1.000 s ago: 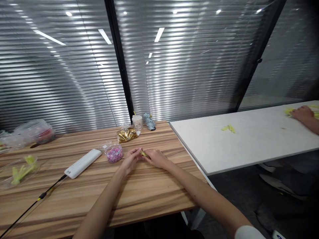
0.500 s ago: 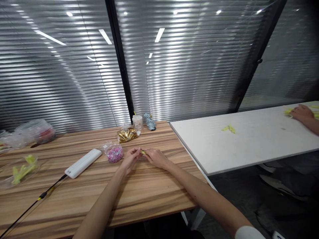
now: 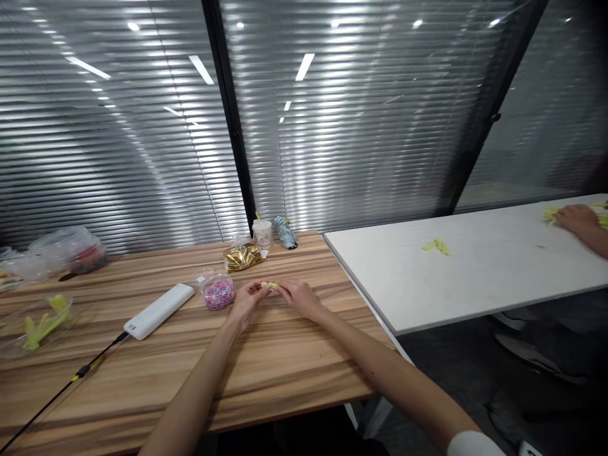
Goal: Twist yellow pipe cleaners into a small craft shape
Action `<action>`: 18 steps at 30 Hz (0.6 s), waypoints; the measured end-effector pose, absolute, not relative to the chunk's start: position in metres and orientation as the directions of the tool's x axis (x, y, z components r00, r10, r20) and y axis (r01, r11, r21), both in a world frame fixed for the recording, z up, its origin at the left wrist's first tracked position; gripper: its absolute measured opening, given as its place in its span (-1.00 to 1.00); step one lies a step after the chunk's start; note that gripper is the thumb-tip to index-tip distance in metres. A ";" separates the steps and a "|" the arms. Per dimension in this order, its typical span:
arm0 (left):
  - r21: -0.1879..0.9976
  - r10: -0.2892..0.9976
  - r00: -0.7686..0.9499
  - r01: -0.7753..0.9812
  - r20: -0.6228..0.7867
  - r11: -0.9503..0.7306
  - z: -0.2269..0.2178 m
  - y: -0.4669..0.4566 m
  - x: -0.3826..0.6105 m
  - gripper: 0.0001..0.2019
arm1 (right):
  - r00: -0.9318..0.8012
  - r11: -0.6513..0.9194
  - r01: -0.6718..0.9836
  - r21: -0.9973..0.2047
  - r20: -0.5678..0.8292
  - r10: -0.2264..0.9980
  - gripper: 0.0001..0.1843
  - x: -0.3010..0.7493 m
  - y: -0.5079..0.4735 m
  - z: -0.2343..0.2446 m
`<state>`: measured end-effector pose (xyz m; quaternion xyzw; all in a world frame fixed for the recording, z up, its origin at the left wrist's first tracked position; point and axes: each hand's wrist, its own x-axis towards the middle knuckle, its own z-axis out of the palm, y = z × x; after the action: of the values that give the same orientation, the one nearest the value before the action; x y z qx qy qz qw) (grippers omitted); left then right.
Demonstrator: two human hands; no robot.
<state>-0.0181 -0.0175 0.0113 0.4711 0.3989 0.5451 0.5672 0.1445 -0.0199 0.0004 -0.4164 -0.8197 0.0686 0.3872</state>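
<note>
Between my two hands a small yellow strip (image 3: 269,285) is pinched above the wooden table (image 3: 294,361). My left hand (image 3: 249,300) grips its left end with thumb and fingers closed. At the strip's right end are the closed fingertips of my right hand (image 3: 298,296). What kind of strip it is, I cannot make out. Just left of my left hand stands a clear round tub (image 3: 218,292) full of small pink and purple rings or bands, its clear lid (image 3: 202,277) behind it.
A white power bank (image 3: 159,311) with a black cable lies left. Yellow pieces (image 3: 45,323) rest on clear plastic at far left. A gold packet (image 3: 243,257), a cup (image 3: 262,234) and a blue pouch (image 3: 285,232) stand behind. Another person's hand (image 3: 577,218) is on the white table (image 3: 465,285).
My fingers have shifted slightly apart, and more of the yellow strip shows between them. The other person's hand has moved a little.
</note>
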 end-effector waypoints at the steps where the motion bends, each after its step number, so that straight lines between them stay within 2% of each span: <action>1: 0.972 0.995 0.079 -0.233 0.062 -0.042 0.012 -0.018 -0.018 -0.65 | -0.310 0.639 0.601 -0.481 0.596 0.741 -0.74 0.144 -0.019 0.000; 6: 0.973 0.992 0.116 -0.232 0.047 -0.019 0.017 -0.021 -0.017 -0.64 | -0.115 0.575 0.424 -0.700 0.588 0.801 -0.76 0.143 -0.011 -0.004; 11: 0.983 0.990 0.127 -0.178 0.062 -0.038 0.019 -0.023 -0.016 -0.64 | -0.106 0.415 0.142 -0.899 0.403 0.909 -0.67 0.141 -0.005 -0.008; 14: 0.992 0.987 0.116 -0.077 0.108 -0.099 0.018 -0.022 -0.017 -0.67 | -0.068 0.323 0.005 -0.946 0.322 0.944 -0.63 0.139 -0.003 -0.009; 18: 0.985 0.977 0.142 0.038 0.161 -0.168 0.016 -0.021 -0.017 -0.69 | -0.015 0.250 -0.050 -0.967 0.251 0.968 -0.59 0.140 0.002 -0.011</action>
<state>-0.0167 -0.0210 0.0158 0.5855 0.4333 0.4910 0.4778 0.1397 0.0016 -0.0112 -0.4154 -0.5522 0.4502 0.5655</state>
